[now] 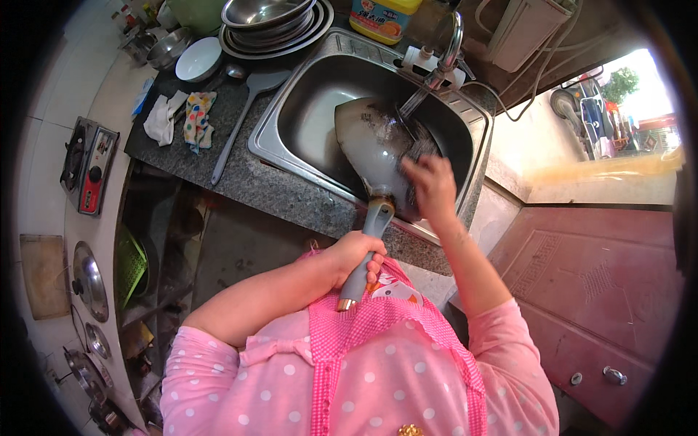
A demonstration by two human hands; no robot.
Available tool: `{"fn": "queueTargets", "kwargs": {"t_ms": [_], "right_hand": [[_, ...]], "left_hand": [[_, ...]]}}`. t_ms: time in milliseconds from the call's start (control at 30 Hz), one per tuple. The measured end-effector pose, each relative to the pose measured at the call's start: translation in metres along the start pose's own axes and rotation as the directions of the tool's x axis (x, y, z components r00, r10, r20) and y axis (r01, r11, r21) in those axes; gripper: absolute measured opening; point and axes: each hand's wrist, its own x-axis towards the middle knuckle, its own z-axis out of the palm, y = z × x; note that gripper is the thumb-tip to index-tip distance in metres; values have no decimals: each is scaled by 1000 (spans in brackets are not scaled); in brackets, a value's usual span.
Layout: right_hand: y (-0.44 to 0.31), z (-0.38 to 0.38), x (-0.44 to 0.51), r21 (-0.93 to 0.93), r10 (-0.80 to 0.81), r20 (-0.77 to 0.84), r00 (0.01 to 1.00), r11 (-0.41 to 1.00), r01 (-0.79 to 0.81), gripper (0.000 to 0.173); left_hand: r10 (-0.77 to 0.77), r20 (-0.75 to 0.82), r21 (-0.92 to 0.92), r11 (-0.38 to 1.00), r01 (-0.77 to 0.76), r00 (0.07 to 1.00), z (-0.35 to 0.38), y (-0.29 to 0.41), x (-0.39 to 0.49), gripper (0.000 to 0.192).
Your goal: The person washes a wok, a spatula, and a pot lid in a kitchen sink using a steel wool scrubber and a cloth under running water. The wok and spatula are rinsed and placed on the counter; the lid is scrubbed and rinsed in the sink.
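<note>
My left hand (360, 259) is closed around the grey handle (375, 223) of a wok or deep pan. The pan's body (368, 139) rests tilted in the stainless steel sink (311, 98), with dark scorched patches on its surface. Water runs from the chrome faucet (451, 46) onto the far part of the pan. My right hand (433, 185) is motion-blurred over the pan's right side. A greyish blurred patch lies by its fingers; whether that is a scourer or splashing water cannot be told.
Left of the sink, a grey spatula (240, 131), a spotted cloth (199, 121), a white cloth (162, 120) and a white bowl (199, 59) lie on the stone counter (283, 191). Stacked metal basins (267, 27) and a yellow detergent jug (381, 19) stand behind. A reddish door (589, 294) is at right.
</note>
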Motion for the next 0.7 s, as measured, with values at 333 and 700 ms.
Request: {"fn": "queueTargets", "kwargs": {"t_ms": [333, 700], "right_hand": [[-12, -14, 46, 72, -223, 282, 933, 975, 211, 32], [-45, 17, 93, 41, -394, 445, 805, 906, 421, 27]], "left_hand": [[53, -114, 96, 995, -42, 992, 10, -3, -2, 10], [154, -186, 249, 963, -105, 970, 13, -6, 1, 13]]}}
